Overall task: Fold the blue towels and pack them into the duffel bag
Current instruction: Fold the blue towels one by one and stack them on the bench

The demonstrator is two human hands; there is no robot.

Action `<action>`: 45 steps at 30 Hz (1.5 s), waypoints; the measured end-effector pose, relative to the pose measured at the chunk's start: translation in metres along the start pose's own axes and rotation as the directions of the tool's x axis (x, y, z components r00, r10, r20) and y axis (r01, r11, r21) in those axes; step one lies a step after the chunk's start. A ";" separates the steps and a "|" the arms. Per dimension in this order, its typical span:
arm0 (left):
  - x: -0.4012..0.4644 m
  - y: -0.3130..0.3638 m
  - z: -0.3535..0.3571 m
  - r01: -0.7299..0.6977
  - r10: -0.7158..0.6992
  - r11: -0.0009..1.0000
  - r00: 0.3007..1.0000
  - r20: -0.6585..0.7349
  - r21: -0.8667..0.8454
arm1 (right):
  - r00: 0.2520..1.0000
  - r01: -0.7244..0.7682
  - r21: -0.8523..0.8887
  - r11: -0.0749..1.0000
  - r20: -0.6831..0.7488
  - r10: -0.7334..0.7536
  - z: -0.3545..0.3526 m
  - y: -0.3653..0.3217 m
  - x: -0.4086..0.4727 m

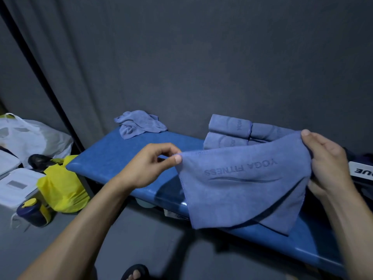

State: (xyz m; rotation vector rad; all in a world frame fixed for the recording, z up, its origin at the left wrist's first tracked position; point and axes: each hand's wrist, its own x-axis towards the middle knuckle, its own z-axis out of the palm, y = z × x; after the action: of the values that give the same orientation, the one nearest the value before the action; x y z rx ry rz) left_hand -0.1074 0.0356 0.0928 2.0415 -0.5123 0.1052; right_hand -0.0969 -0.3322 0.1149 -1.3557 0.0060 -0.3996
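Note:
A blue towel (242,184) printed "YOGA FITNESS" hangs in the air over the blue bench (113,158), doubled over itself. My left hand (149,168) pinches its upper left corner between thumb and forefinger. My right hand (327,164) grips the upper right corner. Behind the held towel lie several folded blue towels (230,130) stacked against the wall. One crumpled blue towel (139,124) sits at the bench's far left end. At the right edge a dark bag (361,170) with a white label shows only partly.
Left of the bench on the floor are a yellow plastic bag (60,188), a white plastic bag (26,134), white boxes (16,186) and a dark bottle with a yellow cap (31,213). A grey curtain wall stands behind. My sandalled foot (135,273) is below.

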 end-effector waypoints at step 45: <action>0.038 0.042 -0.030 -0.294 0.238 0.955 0.723 -0.648 0.023 | 0.980 0.168 0.248 0.954 0.059 -0.188 0.034 -0.031 -0.009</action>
State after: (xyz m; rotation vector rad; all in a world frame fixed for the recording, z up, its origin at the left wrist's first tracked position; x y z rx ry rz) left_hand -0.0854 0.0316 0.1527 1.6872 -0.3512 0.9230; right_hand -0.1063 -0.3026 0.1496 -1.1326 -0.2287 -0.4794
